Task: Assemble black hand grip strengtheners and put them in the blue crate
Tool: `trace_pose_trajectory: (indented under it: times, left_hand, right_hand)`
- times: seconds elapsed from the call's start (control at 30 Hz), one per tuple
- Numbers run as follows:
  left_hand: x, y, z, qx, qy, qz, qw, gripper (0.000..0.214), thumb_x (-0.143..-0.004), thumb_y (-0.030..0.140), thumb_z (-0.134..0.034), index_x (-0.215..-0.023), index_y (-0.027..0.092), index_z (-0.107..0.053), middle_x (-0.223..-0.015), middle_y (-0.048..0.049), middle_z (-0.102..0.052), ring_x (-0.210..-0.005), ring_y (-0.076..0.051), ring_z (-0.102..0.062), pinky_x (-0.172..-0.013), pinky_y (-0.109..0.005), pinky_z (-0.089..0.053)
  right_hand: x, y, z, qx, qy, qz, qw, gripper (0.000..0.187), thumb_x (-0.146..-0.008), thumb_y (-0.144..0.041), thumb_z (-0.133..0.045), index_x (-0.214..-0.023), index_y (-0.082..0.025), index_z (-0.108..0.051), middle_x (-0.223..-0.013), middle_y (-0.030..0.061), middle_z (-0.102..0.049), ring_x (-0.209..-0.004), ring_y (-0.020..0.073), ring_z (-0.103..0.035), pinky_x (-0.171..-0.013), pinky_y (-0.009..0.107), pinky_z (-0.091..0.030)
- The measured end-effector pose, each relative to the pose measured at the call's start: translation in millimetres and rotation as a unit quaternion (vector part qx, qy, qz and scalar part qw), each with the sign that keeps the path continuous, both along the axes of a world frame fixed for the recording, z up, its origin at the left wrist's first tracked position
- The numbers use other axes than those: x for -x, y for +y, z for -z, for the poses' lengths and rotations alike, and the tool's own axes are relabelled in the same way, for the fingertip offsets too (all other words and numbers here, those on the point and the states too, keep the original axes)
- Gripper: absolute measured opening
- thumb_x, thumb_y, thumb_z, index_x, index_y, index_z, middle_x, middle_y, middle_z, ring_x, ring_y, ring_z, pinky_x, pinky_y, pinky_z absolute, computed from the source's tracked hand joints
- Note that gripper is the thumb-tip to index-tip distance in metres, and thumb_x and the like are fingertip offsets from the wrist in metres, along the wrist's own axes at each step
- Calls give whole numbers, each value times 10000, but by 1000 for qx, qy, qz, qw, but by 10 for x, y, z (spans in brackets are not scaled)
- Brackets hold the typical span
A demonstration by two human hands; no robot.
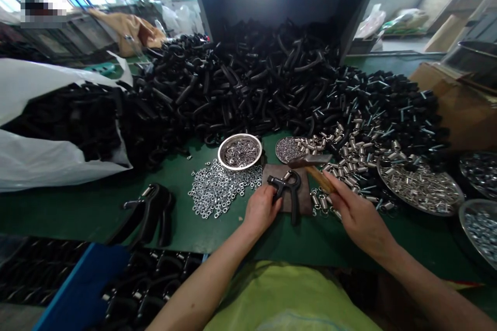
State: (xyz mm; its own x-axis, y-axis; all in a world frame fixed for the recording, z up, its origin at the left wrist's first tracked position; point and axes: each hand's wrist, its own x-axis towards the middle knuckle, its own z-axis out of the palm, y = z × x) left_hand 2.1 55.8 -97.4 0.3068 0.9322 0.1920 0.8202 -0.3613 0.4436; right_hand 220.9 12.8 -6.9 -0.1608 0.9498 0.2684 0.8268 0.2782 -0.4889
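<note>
My left hand (261, 208) is closed around one handle of a black hand grip strengthener (294, 197), which lies over a dark square pad (272, 171). A metal spring shows near its top. My right hand (355, 214) grips the wooden handle of a hammer (321, 178). The hammer's metal head is above the pad's upper right, close to the hand grip but apart from it. Loose metal springs (324, 201) lie beside the pad, under and around my right hand. A heap of small nuts (217, 191) spreads left of the pad.
Behind the pad stand a metal bowl (240, 137) and a dish of small parts (286, 149). A large pile of black handles (248, 83) spills from a grey bin (287, 5). Assembled hand grips (149, 214) lie left. Dishes of screws (421, 186) and nuts (481, 230) stand right.
</note>
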Motion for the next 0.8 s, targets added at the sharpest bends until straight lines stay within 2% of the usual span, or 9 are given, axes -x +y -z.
trace_pose_trajectory:
  times: [0.13,0.23,0.3,0.43,0.5,0.57,0.67,0.8]
  left_hand:
    - [29,-9,-69,14,9,5,1000,99,-801,265,-559,-866,198,-527,-852,-48,-578,-821,-200,-549,-723,-307,-443]
    - [16,25,-181,-1,9,3,1000,124,-845,317,-501,-882,207,-544,-894,-62,-568,-843,-207,-535,-733,-321,-435]
    - [-74,102,-263,-18,2,15,1000,138,-866,315,-469,-882,214,-563,-918,-64,-565,-880,-209,-522,-752,-322,-427]
    - [-522,395,-360,-27,6,125,992,140,-854,242,-482,-838,218,-619,-890,-62,-578,-902,-216,-505,-772,-328,-411]
    - [-812,563,-354,-11,20,192,981,158,-838,201,-491,-806,211,-646,-850,-66,-589,-880,-222,-508,-782,-339,-407]
    - [-1064,705,-319,13,44,230,972,166,-817,167,-505,-778,201,-663,-826,-73,-599,-877,-227,-518,-801,-344,-406]
    - [-1295,832,-240,41,68,239,968,175,-789,120,-512,-731,178,-667,-807,-83,-613,-865,-228,-544,-797,-335,-416]
    - [-1390,865,-155,62,70,230,969,182,-768,74,-505,-700,151,-654,-758,-89,-620,-795,-221,-572,-742,-325,-438]
  right_hand:
    - [-85,-34,-72,21,31,24,999,446,-933,-262,-346,-1377,-240,-375,-1240,72,-594,-1031,216,-618,-835,344,-510]
    - [-190,-63,-130,37,71,72,994,439,-924,-306,-371,-1360,-255,-401,-1045,72,-675,-795,199,-665,-707,331,-530]
    - [-254,-88,-153,37,113,113,986,441,-919,-340,-381,-1351,-259,-411,-894,54,-680,-661,172,-636,-616,303,-521]
    - [-331,-121,-125,51,187,161,968,455,-914,-388,-384,-1349,-258,-410,-745,16,-614,-552,135,-547,-502,251,-470]
    - [-356,-132,-88,60,207,166,962,452,-910,-399,-392,-1339,-261,-423,-742,12,-601,-560,135,-540,-494,245,-459]
    - [-384,-146,-52,67,216,165,960,447,-906,-398,-403,-1331,-261,-433,-749,14,-603,-578,139,-549,-501,246,-458]
    - [-433,-172,-19,70,221,166,958,447,-906,-390,-407,-1333,-257,-429,-726,7,-596,-559,133,-535,-502,245,-453]
    - [-470,-182,-5,70,225,178,955,453,-906,-394,-405,-1336,-250,-427,-721,9,-593,-546,129,-523,-479,238,-441]
